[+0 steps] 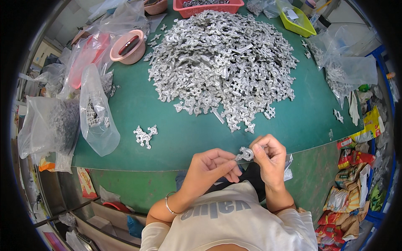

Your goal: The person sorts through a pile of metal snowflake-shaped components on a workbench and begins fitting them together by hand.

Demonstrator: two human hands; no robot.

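Note:
A small silver-grey cast metal part [245,154], with curved arms, is held just off the table's front edge. My right hand [270,158] pinches its right side between thumb and fingers. The thumb and index fingertips of my left hand [212,166] close on its left end; the other fingers are curled below. Beyond my hands rises a big heap of similar metal parts [222,58] on the green table [184,142]. A few more parts [145,136] lie in a small group left of my hands.
Clear plastic bags of parts [63,121] crowd the table's left side, near a pink bowl [129,48] holding a dark object. Behind the heap stand a red basket [207,7] and a yellow-green basket [298,23]. Another bag [337,75] and a white glove [354,108] lie at right.

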